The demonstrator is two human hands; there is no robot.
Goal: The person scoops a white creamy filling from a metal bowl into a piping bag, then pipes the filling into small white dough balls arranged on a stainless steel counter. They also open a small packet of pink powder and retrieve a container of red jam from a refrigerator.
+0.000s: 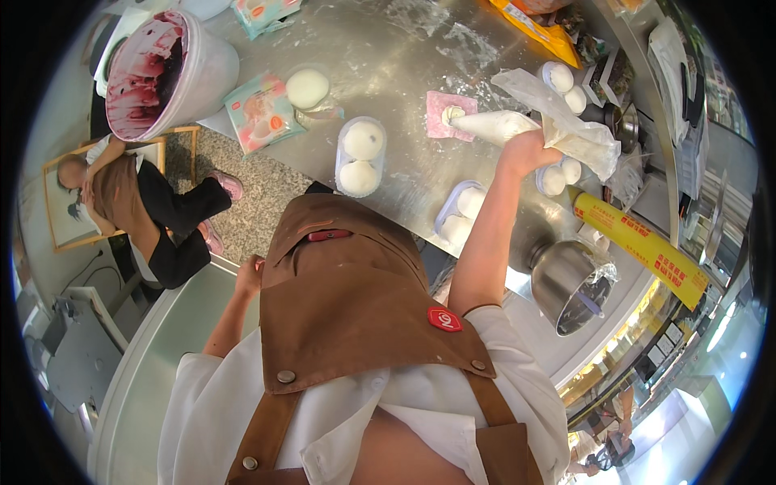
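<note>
My right hand (526,154) grips a piping bag (494,126) filled with white cream. The bag's tip meets a small mound of cream (451,114) on a flat pink square sheet (435,121), which lies on the steel worktable (400,79). Its loose clear upper end spreads out beyond my fist. By the left side of my brown apron (351,285) hangs my left hand (247,276), partly hidden, so its fingers do not show clearly. Between me and the sheet, a plastic tray (379,159) holds two round white dough balls (362,140). Another such tray (444,209) lies beside my right forearm.
A white bucket (212,66) with dark red residue stands far left, near pastel printed packets (260,112) and a white ball (307,88). At right are a steel mixing bowl (555,285), a long yellow box (642,236) and more trays (561,176). Another person (130,194) sits at left.
</note>
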